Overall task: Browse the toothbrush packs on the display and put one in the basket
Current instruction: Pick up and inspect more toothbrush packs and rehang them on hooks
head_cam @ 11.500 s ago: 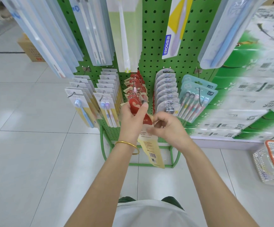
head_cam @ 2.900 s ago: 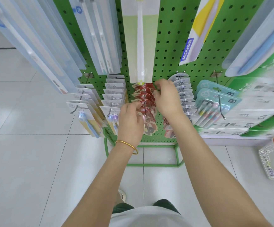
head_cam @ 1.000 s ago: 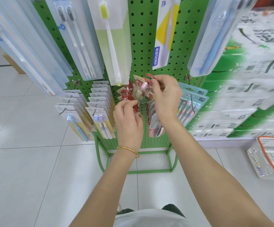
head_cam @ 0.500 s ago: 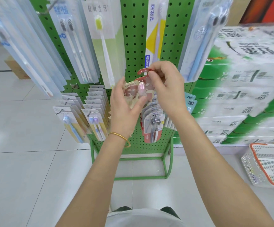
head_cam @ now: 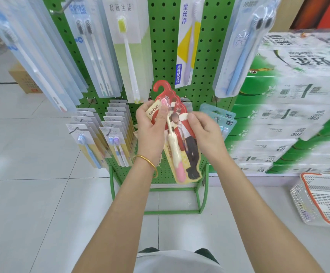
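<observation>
A red toothbrush pack [head_cam: 182, 146] with a hook-shaped top and a pink and cream brush is off the display, upright in front of the green pegboard rack [head_cam: 165, 56]. My left hand [head_cam: 151, 131] grips its left edge, thumb across the brush neck. My right hand [head_cam: 205, 133] pinches its right edge. The white basket with an orange rim [head_cam: 325, 200] sits on the floor at the lower right, apart from both hands.
Long toothbrush packs [head_cam: 128, 52] hang along the rack's upper row, and short packs [head_cam: 93, 138] hang on hooks at the lower left. Stacked tissue cartons [head_cam: 290, 107] stand to the right. A cardboard box [head_cam: 24, 79] sits far left on the tiled floor.
Both hands have lifted the red pack clear of its hook and lowered it toward me, turned so its front faces me. The view has tilted up.
</observation>
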